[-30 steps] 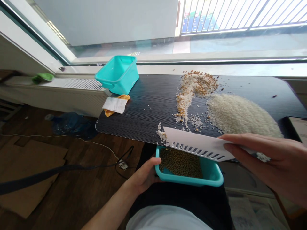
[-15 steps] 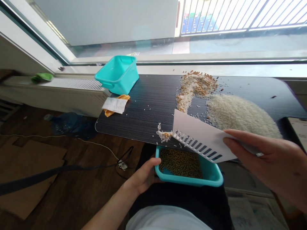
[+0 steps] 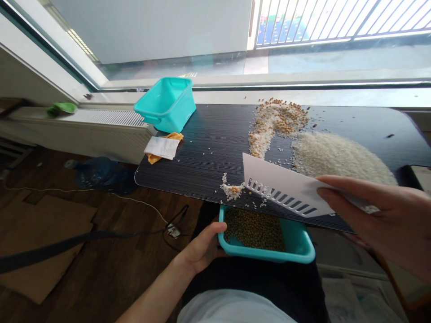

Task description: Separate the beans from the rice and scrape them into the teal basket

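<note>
My left hand [image 3: 210, 244] grips the left end of a turquoise plastic tub [image 3: 269, 256], thumb over its rim, below the table's front edge. Dried peas [image 3: 257, 229], greenish-brown, cover much of the tub's bottom. A white slotted plastic scraper [image 3: 283, 181] is pinched in my right hand [image 3: 373, 206], its slotted edge low over the dark tabletop. By the scraper's left tip lies a small heap of rice with a few yellow peas [image 3: 233, 191]. Farther back are a mixed pile of rice and orange-brown peas [image 3: 278, 119] and a large pile of white rice [image 3: 340, 154].
Another turquoise tub [image 3: 168, 105] stands at the table's back left corner. In front of it lies an orange cloth with a white folded paper [image 3: 162, 147]. A phone [image 3: 419, 177] is at the right edge. The window [image 3: 151, 31] borders the back.
My right hand has tilted the scraper, raising its right lower end slightly away from the tub. A few grains now show below its slots. My left hand and the tub stay put.
</note>
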### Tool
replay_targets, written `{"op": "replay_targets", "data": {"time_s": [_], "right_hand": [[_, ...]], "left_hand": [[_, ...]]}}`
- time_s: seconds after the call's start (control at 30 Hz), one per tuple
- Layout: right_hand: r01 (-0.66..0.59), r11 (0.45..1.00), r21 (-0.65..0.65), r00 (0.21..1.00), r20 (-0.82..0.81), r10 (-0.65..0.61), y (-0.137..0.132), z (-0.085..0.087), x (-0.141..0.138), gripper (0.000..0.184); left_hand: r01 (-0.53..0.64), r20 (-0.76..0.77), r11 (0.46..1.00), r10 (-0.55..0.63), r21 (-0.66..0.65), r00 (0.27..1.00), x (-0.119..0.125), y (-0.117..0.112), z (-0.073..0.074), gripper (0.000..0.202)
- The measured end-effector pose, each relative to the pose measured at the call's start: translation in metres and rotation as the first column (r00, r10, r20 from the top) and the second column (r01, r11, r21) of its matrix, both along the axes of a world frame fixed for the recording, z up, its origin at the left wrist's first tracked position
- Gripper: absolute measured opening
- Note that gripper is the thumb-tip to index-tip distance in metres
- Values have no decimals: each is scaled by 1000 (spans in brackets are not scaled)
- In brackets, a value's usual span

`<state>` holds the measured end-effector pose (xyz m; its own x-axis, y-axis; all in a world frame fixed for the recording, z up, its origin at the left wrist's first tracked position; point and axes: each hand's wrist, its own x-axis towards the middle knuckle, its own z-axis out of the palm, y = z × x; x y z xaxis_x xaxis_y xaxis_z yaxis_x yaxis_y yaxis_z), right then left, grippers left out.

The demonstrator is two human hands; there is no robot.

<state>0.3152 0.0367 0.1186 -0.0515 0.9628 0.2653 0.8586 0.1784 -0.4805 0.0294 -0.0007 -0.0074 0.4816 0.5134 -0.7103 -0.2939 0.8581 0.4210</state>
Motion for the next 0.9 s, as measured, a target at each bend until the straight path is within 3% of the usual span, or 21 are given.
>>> {"op": "replay_targets", "data": {"time_s": [0.2, 0.4, 0.63, 0.8, 0.9], "right_hand": [[-40, 997, 62, 997, 70, 36, -4, 6, 3, 27], [-53, 998, 34, 997, 62, 51, -9, 4, 4, 26], [12, 999, 43, 1000, 5, -12, 2, 4, -1, 22], [-68, 997, 43, 997, -26, 69, 11, -1, -13, 27], [-45, 999, 28, 999, -24, 45, 17, -1, -20, 26]], "left_hand": [[13, -6, 1000, -13, 12, 1000, 1, 1, 3, 58], [11, 1, 1000, -11, 13, 1000, 0, 0, 1, 59], [20, -10, 1000, -20, 19, 1000, -1, 0, 2, 52], [16, -18, 1000, -16, 21, 1000, -1, 0, 3, 54], [6, -26, 1000, -6, 14, 1000, -1, 0, 3, 53]]}}
